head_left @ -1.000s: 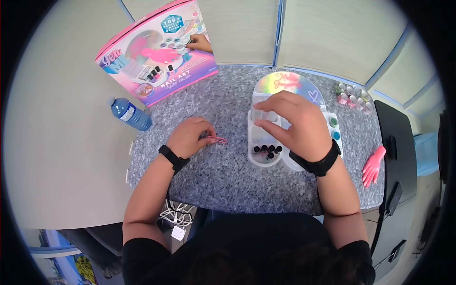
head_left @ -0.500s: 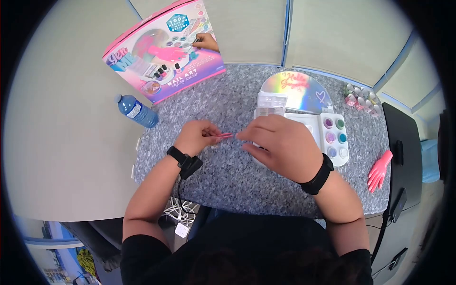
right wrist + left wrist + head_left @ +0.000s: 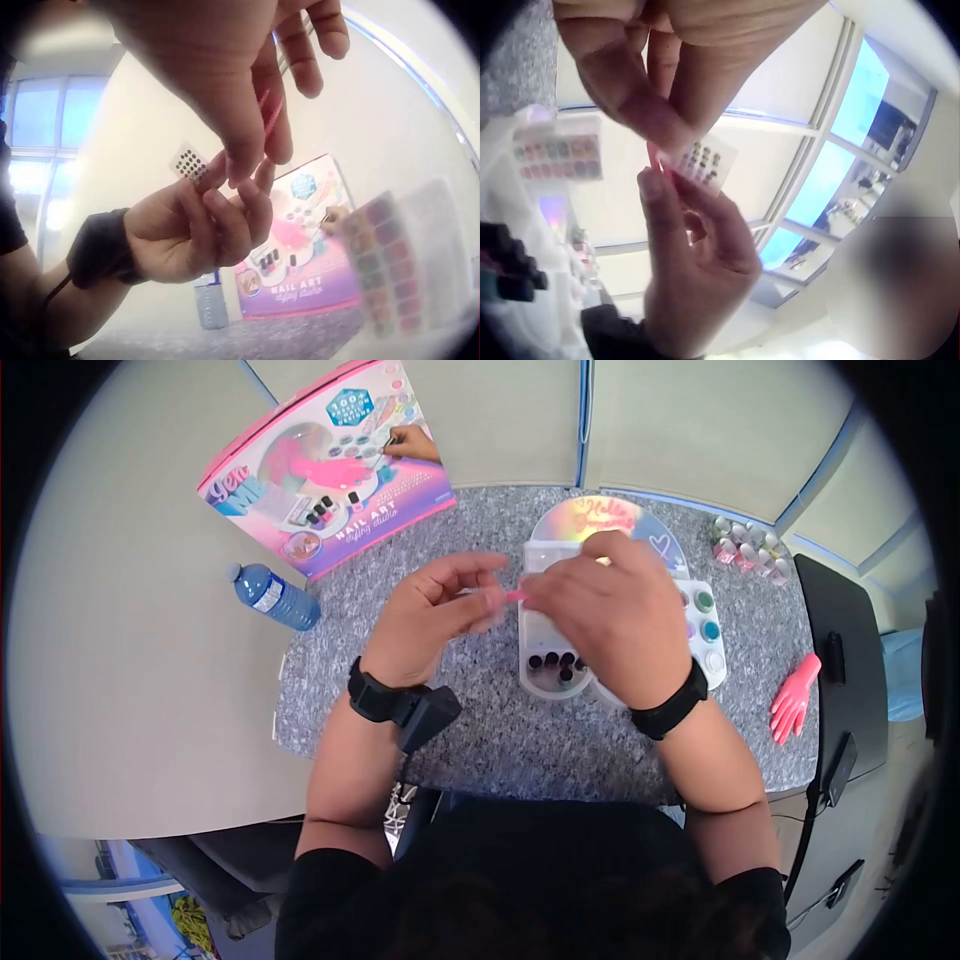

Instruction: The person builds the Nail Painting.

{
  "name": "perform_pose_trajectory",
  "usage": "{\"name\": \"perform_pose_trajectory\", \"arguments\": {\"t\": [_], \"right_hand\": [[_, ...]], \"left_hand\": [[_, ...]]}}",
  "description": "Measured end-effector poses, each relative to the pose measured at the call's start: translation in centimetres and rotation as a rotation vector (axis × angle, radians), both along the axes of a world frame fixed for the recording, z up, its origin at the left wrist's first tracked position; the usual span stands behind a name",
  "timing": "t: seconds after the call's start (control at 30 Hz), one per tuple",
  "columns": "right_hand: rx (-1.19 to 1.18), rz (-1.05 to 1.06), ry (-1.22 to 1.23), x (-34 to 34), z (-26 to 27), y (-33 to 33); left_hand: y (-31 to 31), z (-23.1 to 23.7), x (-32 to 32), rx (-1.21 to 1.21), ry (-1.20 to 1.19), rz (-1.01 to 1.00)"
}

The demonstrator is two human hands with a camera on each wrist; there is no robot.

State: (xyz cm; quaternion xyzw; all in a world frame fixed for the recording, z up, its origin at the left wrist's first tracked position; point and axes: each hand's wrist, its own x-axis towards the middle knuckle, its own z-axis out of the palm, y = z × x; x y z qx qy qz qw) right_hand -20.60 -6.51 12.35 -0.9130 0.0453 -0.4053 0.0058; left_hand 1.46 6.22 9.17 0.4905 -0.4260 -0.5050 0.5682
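Note:
Pink tweezers (image 3: 514,596) bridge the fingertips of my left hand (image 3: 425,615) and right hand (image 3: 620,615), raised close together. In the right wrist view, the tweezers (image 3: 271,116) lie against the fingers of my right hand (image 3: 217,75), while a small clear card of dark dots (image 3: 190,163) is pinched by my left hand (image 3: 199,229). The left wrist view shows that card (image 3: 703,161) at my left fingertips (image 3: 679,139), with my right hand (image 3: 697,277) just below.
A white tray (image 3: 535,635) with a rainbow back panel (image 3: 570,520), polish bottles (image 3: 567,660) and colour pots (image 3: 710,630) stands behind the hands. Around are a box (image 3: 330,470), a water bottle (image 3: 278,598), small bottles (image 3: 750,550) and a pink model hand (image 3: 795,700).
My left hand has risen and moved right, near the tray. My right hand, at the tray one second ago, came down to the left hand's tweezers and now holds them beside it, higher up.

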Motion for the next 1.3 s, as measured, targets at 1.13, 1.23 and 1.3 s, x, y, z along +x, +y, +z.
{"name": "perform_pose_trajectory", "arguments": {"t": [1.13,1.23,1.3], "right_hand": [[0.53,0.367,-0.093,1.1,-1.0,-0.6],[0.755,0.413,-0.217,1.3,-1.4,-0.6],[0.894,0.455,-0.281,1.5,-1.5,-0.6]], "left_hand": [[-2.8,-4.6,-4.0,-0.278,0.203,0.412],[-2.9,-4.6,-4.5,-0.331,0.25,0.311],[-3.1,-5.2,-4.5,-0.337,0.1,0.259]]}}
